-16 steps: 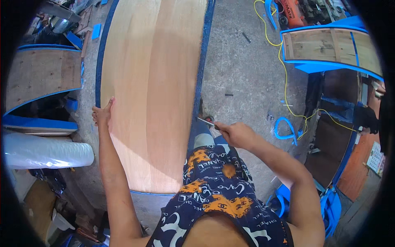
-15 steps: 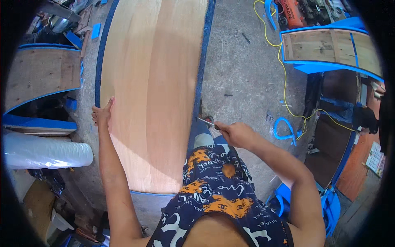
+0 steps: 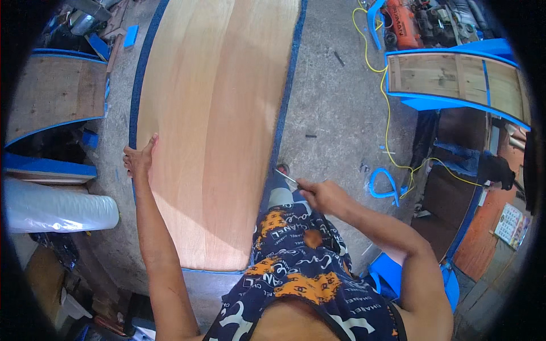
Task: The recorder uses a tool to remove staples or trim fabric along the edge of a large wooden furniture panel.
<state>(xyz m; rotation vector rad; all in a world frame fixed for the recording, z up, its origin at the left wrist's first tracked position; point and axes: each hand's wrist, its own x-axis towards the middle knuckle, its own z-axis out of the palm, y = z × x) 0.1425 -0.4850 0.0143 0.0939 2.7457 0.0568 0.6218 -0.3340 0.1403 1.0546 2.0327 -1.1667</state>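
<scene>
A long plywood panel (image 3: 207, 102) with dark blue padded edging (image 3: 289, 68) runs up the middle, over grey concrete floor. My left hand (image 3: 140, 157) grips its left edge, thumb on the face and fingers curled over the side. My right hand (image 3: 315, 195) is closed around the handle of a thin metal tool (image 3: 286, 175), whose tip points at the right edging near my knee. Whether the tip touches it I cannot tell. Below, my legs are partly hidden by my dark patterned top.
Curved blue-edged boards (image 3: 54, 96) lie left, above a white plastic roll (image 3: 60, 210). At right are another curved board (image 3: 432, 77), an orange machine (image 3: 398, 25), a yellow cord (image 3: 388, 131), a blue foam loop (image 3: 384, 187) and dark panels (image 3: 438, 221).
The view has shifted slightly. My right hand and the tool sit a little lower in the picture along the right edging; my left hand keeps its grip on the panel.
</scene>
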